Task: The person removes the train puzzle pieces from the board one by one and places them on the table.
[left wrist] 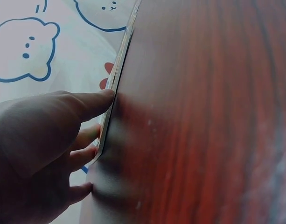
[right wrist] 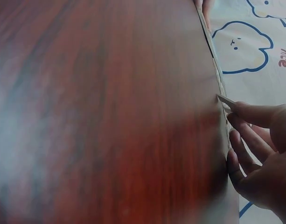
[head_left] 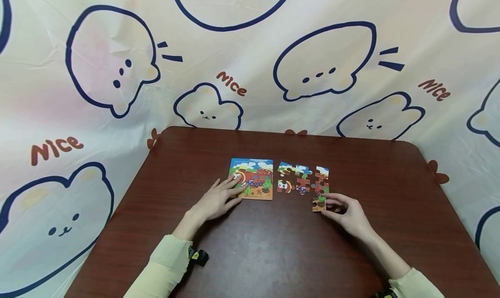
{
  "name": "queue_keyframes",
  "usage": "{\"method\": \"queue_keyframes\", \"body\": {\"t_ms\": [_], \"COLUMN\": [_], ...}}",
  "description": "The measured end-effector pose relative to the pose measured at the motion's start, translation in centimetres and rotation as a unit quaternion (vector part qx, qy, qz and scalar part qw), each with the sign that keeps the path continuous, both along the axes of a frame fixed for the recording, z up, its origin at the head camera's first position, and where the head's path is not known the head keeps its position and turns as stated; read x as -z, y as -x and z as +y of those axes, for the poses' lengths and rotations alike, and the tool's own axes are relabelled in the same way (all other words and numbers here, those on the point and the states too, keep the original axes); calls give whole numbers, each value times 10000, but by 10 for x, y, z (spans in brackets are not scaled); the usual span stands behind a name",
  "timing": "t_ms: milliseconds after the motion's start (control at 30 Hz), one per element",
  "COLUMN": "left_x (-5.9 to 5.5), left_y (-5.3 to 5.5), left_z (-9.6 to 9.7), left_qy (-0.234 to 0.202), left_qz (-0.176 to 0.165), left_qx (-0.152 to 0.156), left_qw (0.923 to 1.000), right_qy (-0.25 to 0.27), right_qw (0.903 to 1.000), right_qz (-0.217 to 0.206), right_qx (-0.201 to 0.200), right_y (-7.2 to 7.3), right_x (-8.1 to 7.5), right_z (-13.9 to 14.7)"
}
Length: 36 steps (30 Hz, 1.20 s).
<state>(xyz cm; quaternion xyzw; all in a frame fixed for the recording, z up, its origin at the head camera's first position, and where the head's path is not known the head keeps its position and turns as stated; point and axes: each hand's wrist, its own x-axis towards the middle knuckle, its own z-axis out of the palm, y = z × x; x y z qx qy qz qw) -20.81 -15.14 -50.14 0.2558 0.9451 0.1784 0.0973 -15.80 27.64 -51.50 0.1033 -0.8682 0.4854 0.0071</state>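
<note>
A square picture board [head_left: 258, 191] with a red train scene lies on the table. My left hand [head_left: 214, 201] rests on its left side with the fingers spread and nearly straight. In the left wrist view the thumb touches the board's near edge [left wrist: 110, 105]. My right hand [head_left: 349, 214] pinches a puzzle piece [head_left: 319, 205] with a green plant on brown ground between thumb and fingers. That piece is tilted in the right wrist view, just below the right column of pieces. A train-coloured puzzle piece [head_left: 321, 187] sits directly above it.
Several more pieces stand in two rows right of the board, among them a sky piece [head_left: 302, 171] and a piece with a round white face [head_left: 284, 186]. The dark wooden table [head_left: 258, 254] ends at a cartoon-printed cloth [head_left: 258, 72] behind.
</note>
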Motion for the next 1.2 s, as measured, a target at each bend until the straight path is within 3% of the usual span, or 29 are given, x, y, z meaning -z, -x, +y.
{"method": "queue_keyframes", "body": {"t_ms": [400,633,1000,1200], "left_x": [-1,-4,0,5], "left_y": [1,1,1,2], "left_z": [0,0,4,2], "left_qy": [-54,-39,-104,-367], "left_qz": [11,-10,223,555], "left_qx": [22,-10,-150,-72], "left_qw": [10000,10000,9996,9978], "right_qy": [-1235,-1378,-1666,-1877], "right_qw": [9913,9873,9837,9755], "right_qz": [404,795,676,1145], "right_qx": [214,55,16,70], "right_y": [0,1,4,6], "right_x": [2,5,5,0], "right_z": [10,8,9,6]}}
